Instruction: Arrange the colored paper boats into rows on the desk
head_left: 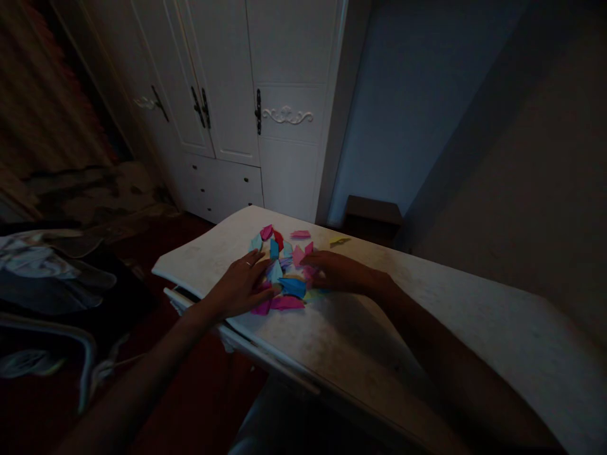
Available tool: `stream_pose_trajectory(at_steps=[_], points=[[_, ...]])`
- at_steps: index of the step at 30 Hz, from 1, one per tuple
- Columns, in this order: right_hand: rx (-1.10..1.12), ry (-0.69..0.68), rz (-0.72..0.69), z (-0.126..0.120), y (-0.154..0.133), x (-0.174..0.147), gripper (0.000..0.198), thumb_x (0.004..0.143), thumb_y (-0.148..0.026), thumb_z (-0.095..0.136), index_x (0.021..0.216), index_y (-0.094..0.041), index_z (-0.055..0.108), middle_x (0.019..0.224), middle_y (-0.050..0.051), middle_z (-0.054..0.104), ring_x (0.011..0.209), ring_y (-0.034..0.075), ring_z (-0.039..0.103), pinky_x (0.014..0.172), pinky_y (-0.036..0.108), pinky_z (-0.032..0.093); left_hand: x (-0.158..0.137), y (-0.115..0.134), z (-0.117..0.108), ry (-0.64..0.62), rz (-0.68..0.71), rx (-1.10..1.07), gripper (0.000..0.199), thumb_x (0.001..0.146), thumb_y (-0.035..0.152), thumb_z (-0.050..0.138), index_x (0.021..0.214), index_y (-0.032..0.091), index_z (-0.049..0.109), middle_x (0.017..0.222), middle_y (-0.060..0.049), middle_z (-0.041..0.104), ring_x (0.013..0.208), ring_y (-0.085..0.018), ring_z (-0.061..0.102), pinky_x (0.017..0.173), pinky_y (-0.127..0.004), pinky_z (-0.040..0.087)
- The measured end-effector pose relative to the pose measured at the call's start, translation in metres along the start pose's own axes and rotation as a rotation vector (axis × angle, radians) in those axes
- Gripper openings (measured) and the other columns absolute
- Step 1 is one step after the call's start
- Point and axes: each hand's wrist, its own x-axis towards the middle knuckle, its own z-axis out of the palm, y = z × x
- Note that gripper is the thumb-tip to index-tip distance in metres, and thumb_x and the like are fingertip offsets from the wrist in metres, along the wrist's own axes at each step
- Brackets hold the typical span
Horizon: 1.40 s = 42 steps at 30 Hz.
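Observation:
A loose cluster of folded coloured paper pieces lies on the white tabletop, in pink, red, blue and pale green. My left hand, with a ring on one finger, rests at the cluster's left side with its fingers spread. Beside its thumb is a bright blue paper piece. Below that lies a magenta paper piece. At the right side, my right hand reaches in with bent fingers touching pink paper; whether it grips any is hidden.
A pink paper piece and a yellow one lie apart near the table's far edge. Behind stands a white wardrobe. A small brown cabinet is beyond the table. A chair with a metal frame stands at left.

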Motion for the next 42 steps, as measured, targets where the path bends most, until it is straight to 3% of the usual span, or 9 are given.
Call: stream_pose_trajectory(at_steps=[3, 7, 12, 17, 23, 27, 33, 38, 42], points=[[-0.076, 0.004, -0.089, 0.018, -0.017, 0.010, 0.035, 0.081, -0.021, 0.071, 0.115, -0.017, 0.063, 0.115, 0.011, 0.066, 0.106, 0.023, 0.061, 0.091, 0.036, 0.045, -0.006, -0.001, 0.010, 0.057, -0.025, -0.004, 0.063, 0.087, 0.059, 0.052, 0.134, 0.016, 0.048, 0.145, -0.020, 0.045, 0.137, -0.037, 0.038, 0.107, -0.053, 0.039], [-0.192, 0.008, -0.067, 0.038, -0.028, 0.020, 0.032, 0.082, -0.022, 0.070, 0.112, -0.014, 0.063, 0.108, 0.014, 0.068, 0.100, 0.025, 0.062, 0.086, 0.037, 0.047, -0.009, 0.001, 0.020, 0.135, -0.075, -0.052, 0.054, 0.093, 0.053, 0.045, 0.131, 0.015, 0.050, 0.144, -0.019, 0.046, 0.139, -0.034, 0.036, 0.111, -0.052, 0.036], [-0.072, 0.082, -0.049, 0.042, -0.018, 0.021, 0.042, 0.078, -0.016, 0.072, 0.119, -0.014, 0.062, 0.115, 0.015, 0.067, 0.107, 0.025, 0.062, 0.091, 0.036, 0.046, -0.013, 0.003, 0.022, 0.250, -0.183, -0.125, 0.044, 0.098, 0.045, 0.037, 0.120, 0.013, 0.057, 0.135, -0.018, 0.054, 0.135, -0.030, 0.041, 0.111, -0.050, 0.038], [0.168, 0.150, -0.056, 0.038, -0.011, 0.019, 0.045, 0.076, -0.013, 0.070, 0.120, -0.018, 0.063, 0.118, 0.011, 0.067, 0.103, 0.022, 0.063, 0.088, 0.035, 0.048, -0.013, 0.008, 0.016, 0.194, -0.130, -0.124, 0.041, 0.096, 0.045, 0.041, 0.119, 0.016, 0.060, 0.132, -0.016, 0.056, 0.130, -0.030, 0.047, 0.107, -0.050, 0.041], [0.246, 0.130, -0.047, 0.023, -0.013, 0.015, 0.046, 0.077, -0.012, 0.065, 0.123, -0.015, 0.061, 0.104, 0.008, 0.068, 0.088, 0.018, 0.062, 0.079, 0.031, 0.049, -0.012, 0.010, 0.015, 0.147, -0.006, -0.115, 0.045, 0.092, 0.046, 0.052, 0.131, 0.024, 0.056, 0.141, -0.014, 0.051, 0.132, -0.033, 0.045, 0.106, -0.055, 0.041], [0.371, 0.083, 0.033, 0.008, -0.005, 0.010, 0.053, 0.079, -0.019, 0.065, 0.131, -0.014, 0.055, 0.094, 0.005, 0.067, 0.079, 0.015, 0.061, 0.071, 0.028, 0.050, -0.012, 0.008, 0.017, 0.120, 0.009, -0.114, 0.045, 0.093, 0.046, 0.051, 0.131, 0.022, 0.058, 0.141, -0.015, 0.051, 0.134, -0.033, 0.043, 0.106, -0.056, 0.041], [0.656, 0.125, 0.100, -0.016, 0.019, 0.000, 0.053, 0.080, -0.024, 0.066, 0.131, -0.014, 0.054, 0.103, 0.009, 0.069, 0.088, 0.017, 0.066, 0.077, 0.031, 0.055, -0.010, 0.008, 0.015, 0.071, 0.030, -0.095, 0.040, 0.094, 0.045, 0.049, 0.125, 0.023, 0.062, 0.141, -0.012, 0.052, 0.134, -0.031, 0.043, 0.108, -0.055, 0.039], [0.671, 0.272, 0.254, -0.029, 0.046, -0.007, 0.050, 0.079, -0.022, 0.068, 0.126, -0.014, 0.057, 0.108, 0.012, 0.070, 0.085, 0.017, 0.069, 0.074, 0.030, 0.057, -0.010, 0.008, 0.016, 0.085, 0.023, -0.111, 0.040, 0.094, 0.044, 0.049, 0.124, 0.022, 0.063, 0.140, -0.013, 0.053, 0.134, -0.031, 0.043, 0.107, -0.055, 0.040], [0.530, 0.454, 0.440, -0.017, 0.068, -0.005, 0.049, 0.077, -0.021, 0.070, 0.124, -0.013, 0.059, 0.107, 0.013, 0.070, 0.075, 0.016, 0.069, 0.062, 0.026, 0.056, -0.010, 0.008, 0.016, 0.078, 0.014, -0.106, 0.043, 0.094, 0.046, 0.048, 0.125, 0.020, 0.062, 0.138, -0.014, 0.054, 0.134, -0.031, 0.043, 0.108, -0.054, 0.040]])
